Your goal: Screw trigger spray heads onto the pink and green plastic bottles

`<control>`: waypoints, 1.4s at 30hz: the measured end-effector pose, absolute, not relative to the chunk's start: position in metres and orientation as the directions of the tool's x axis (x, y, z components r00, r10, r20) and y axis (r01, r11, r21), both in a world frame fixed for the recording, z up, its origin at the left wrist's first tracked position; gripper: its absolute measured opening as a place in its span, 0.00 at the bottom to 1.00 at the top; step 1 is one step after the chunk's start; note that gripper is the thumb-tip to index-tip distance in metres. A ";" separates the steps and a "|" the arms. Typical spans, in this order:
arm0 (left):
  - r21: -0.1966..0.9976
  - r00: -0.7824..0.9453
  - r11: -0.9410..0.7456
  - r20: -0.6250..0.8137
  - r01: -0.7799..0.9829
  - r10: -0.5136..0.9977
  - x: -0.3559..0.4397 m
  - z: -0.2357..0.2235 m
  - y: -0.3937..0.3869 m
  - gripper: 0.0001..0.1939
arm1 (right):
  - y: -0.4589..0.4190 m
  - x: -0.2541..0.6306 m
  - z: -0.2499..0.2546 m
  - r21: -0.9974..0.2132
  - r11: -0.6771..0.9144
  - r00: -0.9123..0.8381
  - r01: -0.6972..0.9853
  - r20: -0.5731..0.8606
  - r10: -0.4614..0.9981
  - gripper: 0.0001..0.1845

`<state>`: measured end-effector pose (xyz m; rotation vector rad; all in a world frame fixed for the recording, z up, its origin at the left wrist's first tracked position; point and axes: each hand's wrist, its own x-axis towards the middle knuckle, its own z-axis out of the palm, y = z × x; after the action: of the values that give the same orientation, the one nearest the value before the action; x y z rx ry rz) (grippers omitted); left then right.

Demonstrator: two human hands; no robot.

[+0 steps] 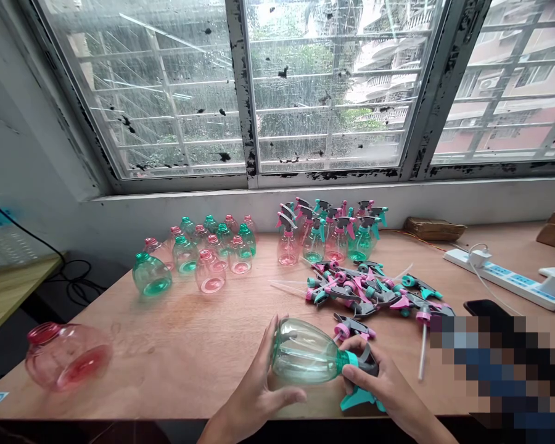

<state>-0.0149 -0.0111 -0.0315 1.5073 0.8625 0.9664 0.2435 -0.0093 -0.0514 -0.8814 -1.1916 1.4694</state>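
A green clear spray bottle [305, 350] lies tilted on its side in the air above the table's front edge, its base to the left. My right hand [382, 376] is closed around the teal collar and grey-and-teal trigger sprayer [363, 364] at its neck. A straw shows through the bottle wall. At the base my left hand [263, 376] is open, fingers stretched up along the bottle and thumb apart below it; whether it touches the bottle is unclear. Just behind, a loose pink-and-grey trigger sprayer [351, 328] lies close to my right fingers.
Loose trigger sprayers [365, 290] form a pile at centre right, straws sticking out. Behind them stand several assembled spray bottles [335, 243]. Open pink and green bottles [213, 271] stand left; a pink bottle [69, 357] lies nearer. A power strip [504, 277] and phone [488, 308] are right.
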 end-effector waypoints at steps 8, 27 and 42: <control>0.963 0.391 -0.232 0.162 0.139 0.906 -0.014 -0.027 -0.008 0.52 | -0.009 0.244 -0.048 -0.965 -0.022 -0.223 -0.261 0.038 0.974 0.20; 0.953 0.402 -0.240 0.150 0.183 0.903 -0.014 -0.027 -0.009 0.52 | -0.011 0.245 -0.048 -0.970 -0.025 -0.223 -0.242 0.030 0.974 0.19; 0.962 0.397 -0.218 0.138 0.166 0.907 -0.014 -0.029 -0.007 0.55 | -0.012 0.245 -0.043 -0.976 -0.004 -0.269 -0.216 0.055 0.962 0.17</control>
<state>-0.0136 -0.0068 -0.0287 1.6566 0.9591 0.9300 0.2445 -0.0122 -0.0429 -0.8838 -1.2513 1.4824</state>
